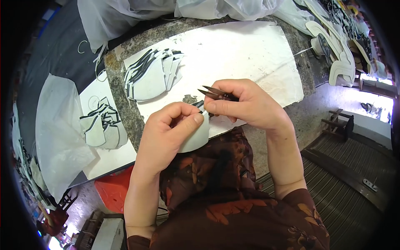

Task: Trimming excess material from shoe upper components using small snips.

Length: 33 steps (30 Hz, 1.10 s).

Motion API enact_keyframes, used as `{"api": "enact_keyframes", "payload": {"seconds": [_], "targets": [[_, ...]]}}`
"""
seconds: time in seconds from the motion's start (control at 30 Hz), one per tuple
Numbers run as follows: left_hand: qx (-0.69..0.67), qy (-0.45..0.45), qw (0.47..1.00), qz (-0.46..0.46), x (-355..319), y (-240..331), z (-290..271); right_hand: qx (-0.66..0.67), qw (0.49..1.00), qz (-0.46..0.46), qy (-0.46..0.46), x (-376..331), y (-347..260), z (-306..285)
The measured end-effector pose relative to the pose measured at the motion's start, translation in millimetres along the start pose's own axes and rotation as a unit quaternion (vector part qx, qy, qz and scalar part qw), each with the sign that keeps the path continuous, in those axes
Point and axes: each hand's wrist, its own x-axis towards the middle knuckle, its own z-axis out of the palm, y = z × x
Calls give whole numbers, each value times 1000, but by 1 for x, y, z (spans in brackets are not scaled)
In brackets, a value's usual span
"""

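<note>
My left hand [168, 129] pinches a pale grey-green panel [196, 137] with dark trim along its top edge. The panel hangs over the near edge of the work surface. In my right hand [250, 102] is a pair of dark thread snips [218, 93], their pointed blades slightly parted and directed left. The right thumb and fingers close up against the panel's trimmed edge, and whether they also grip it is hidden. Beyond my left hand, a fanned stack of similar pale panels [148, 83] with black edging lies on the white sheet [233, 54].
A smaller heap of black-edged pieces [104, 125] lies at the left, beside a translucent plastic sheet [58, 133]. Plastic bags [225, 8] line the far edge. At the right are a spool [320, 45] and cream-coloured cut shapes [342, 62]. A red stool [112, 189] stands below left.
</note>
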Motion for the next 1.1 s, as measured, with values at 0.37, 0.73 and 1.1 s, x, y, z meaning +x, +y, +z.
{"api": "enact_keyframes", "payload": {"seconds": [0.37, 0.73, 1.1], "targets": [[-27, 2, 999, -18, -2, 1, 0, -120, 991, -48, 21, 1, 2, -1], [-235, -32, 971, -11, -2, -10, -14, -180, 935, -307, 14, -4, 15, -8], [-260, -9, 966, 2, -8, -14, -9, -326, 915, -224, 84, -10, 4, 8]]}}
